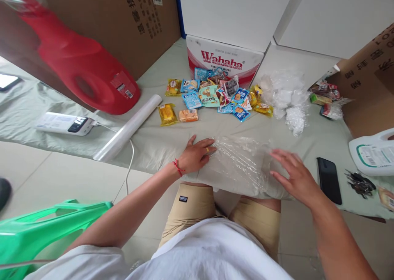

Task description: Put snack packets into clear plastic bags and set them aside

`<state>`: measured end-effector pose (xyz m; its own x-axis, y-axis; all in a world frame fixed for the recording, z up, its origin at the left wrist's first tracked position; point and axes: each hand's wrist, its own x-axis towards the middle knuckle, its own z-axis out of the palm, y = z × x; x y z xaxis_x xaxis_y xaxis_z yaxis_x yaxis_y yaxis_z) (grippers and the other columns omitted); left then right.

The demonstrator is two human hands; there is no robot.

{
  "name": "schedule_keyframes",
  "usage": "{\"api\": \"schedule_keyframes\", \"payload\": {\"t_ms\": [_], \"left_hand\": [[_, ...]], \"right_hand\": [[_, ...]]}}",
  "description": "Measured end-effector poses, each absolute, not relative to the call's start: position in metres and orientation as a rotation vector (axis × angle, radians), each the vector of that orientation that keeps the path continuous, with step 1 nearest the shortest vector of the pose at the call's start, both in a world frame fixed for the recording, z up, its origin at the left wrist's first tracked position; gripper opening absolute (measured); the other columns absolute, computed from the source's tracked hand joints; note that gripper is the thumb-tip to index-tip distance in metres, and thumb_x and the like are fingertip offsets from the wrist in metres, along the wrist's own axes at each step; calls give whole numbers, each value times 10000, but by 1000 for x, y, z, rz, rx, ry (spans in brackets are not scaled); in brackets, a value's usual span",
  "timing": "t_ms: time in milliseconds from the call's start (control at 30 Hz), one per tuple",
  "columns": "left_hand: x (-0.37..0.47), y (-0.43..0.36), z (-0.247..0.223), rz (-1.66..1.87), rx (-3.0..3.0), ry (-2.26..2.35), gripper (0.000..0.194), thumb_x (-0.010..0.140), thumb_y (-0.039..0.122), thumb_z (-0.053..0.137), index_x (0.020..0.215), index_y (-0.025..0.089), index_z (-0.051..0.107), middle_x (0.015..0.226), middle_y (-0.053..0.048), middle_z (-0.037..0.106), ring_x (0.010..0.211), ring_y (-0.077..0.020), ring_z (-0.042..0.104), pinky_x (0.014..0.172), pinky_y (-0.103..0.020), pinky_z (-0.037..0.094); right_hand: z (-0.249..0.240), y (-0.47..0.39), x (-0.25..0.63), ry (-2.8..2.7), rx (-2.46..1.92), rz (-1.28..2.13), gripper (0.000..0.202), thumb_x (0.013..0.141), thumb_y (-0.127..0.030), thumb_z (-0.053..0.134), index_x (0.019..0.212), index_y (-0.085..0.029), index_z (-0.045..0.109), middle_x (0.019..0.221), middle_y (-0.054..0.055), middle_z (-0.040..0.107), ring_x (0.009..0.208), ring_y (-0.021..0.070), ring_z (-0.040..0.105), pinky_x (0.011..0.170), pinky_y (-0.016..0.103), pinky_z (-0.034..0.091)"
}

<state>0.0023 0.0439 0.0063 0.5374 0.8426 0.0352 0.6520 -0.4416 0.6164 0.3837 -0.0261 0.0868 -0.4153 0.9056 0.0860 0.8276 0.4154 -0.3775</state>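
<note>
A sheet of clear plastic film (pixel 240 161) lies crinkled on the green cloth, between my two hands. My left hand (pixel 197 153) rests with fingers spread at the film's left edge, a ring on one finger and a red cord at the wrist. Over the right edge of the film is my right hand (pixel 291 171), its fingers apart and slightly blurred; whether it touches the film I cannot tell. Beyond the film sits a pile of small wrapped snacks (pixel 209 95). Nearest my left hand among them are an orange packet (pixel 188 115) and a yellow packet (pixel 168 114).
A roll of clear film (pixel 127 128), a power bank (pixel 64 123) and a red jug (pixel 92 70) stand left. Bunched plastic (pixel 292 97), a black phone (pixel 329 180), keys (pixel 360 184) and a white bottle (pixel 374 154) are right. A Wahaba-style carton (pixel 224 60) backs the snacks.
</note>
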Motion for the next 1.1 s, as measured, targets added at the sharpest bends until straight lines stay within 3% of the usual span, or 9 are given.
{"api": "schedule_keyframes", "payload": {"t_ms": [100, 200, 333, 433, 533, 667, 900, 1000, 1100], "left_hand": [[0, 42, 8, 381, 2280, 1183, 537, 839, 195, 541, 1349, 323, 644, 1602, -85, 479, 1480, -293, 447, 1244, -677, 21], [-1, 39, 10, 343, 2319, 1173, 535, 867, 312, 604, 1401, 318, 612, 1630, -106, 432, 1520, -339, 373, 1226, -710, 2], [-9, 50, 13, 289, 2362, 1171, 484, 863, 336, 647, 1347, 342, 671, 1694, -75, 311, 1584, -406, 175, 1201, -749, 13], [-19, 82, 19, 227, 2424, 1111, 466, 819, 188, 614, 1229, 368, 746, 1722, -15, 242, 1603, -407, 61, 1198, -750, 3], [-27, 124, 28, 212, 2465, 1084, 532, 752, 75, 549, 1153, 336, 783, 1714, 10, 269, 1610, -379, 12, 1215, -728, 2], [-21, 161, 46, 371, 2437, 1201, 579, 702, 26, 529, 1145, 301, 782, 1679, 5, 353, 1603, -341, 109, 1256, -673, 82], [30, 103, 72, 1308, 2119, 1952, 383, 796, 51, 542, 1066, 229, 748, 1403, -130, 568, 1426, -362, 394, 1177, -630, 300], [54, 80, 63, 1368, 2155, 1883, 371, 817, 74, 572, 1121, 237, 709, 1287, -128, 598, 1325, -348, 472, 1152, -616, 315], [63, 87, 41, 1336, 1987, 1799, 531, 770, 129, 664, 1293, 198, 601, 1331, -154, 527, 1328, -341, 466, 1150, -553, 366]], "right_hand": [[79, 18, 354, -2437, -1441, 60, 685, 944, -397, 647, 1575, -251, 422, 1613, 137, 420, 1508, 365, 334, 1232, 616, 268], [56, 64, 341, -2460, -1450, 126, 753, 891, -453, 698, 1554, -216, 432, 1504, 156, 544, 1521, 393, 289, 1227, 693, 148], [32, 104, 352, -2318, -1404, 560, 303, 912, -451, 629, 1074, -222, 744, 1067, 93, 759, 1352, 347, 513, 1160, 597, 335], [33, 112, 359, -2081, -1485, 880, 338, 897, -521, 608, 869, -207, 732, 896, 61, 747, 969, 249, 677, 916, 418, 533], [41, 106, 355, -1739, -1614, 1255, 399, 789, -598, 702, 817, -200, 678, 772, 21, 712, 672, 166, 634, 647, 304, 546], [49, 89, 335, -1313, -1632, 1476, 420, 667, -558, 829, 794, -208, 635, 767, 11, 706, 670, 164, 686, 553, 248, 540], [45, 58, 301, -960, -1589, 1466, 375, 650, -495, 848, 780, -222, 625, 804, 21, 731, 664, 181, 711, 583, 288, 598], [42, 51, 290, -870, -1548, 1480, 349, 669, -464, 827, 788, -219, 609, 837, 29, 747, 633, 167, 701, 575, 283, 595], [38, 46, 283, -780, -1525, 1471, 328, 705, -446, 792, 808, -216, 583, 864, 43, 754, 619, 160, 698, 567, 281, 589]]}}
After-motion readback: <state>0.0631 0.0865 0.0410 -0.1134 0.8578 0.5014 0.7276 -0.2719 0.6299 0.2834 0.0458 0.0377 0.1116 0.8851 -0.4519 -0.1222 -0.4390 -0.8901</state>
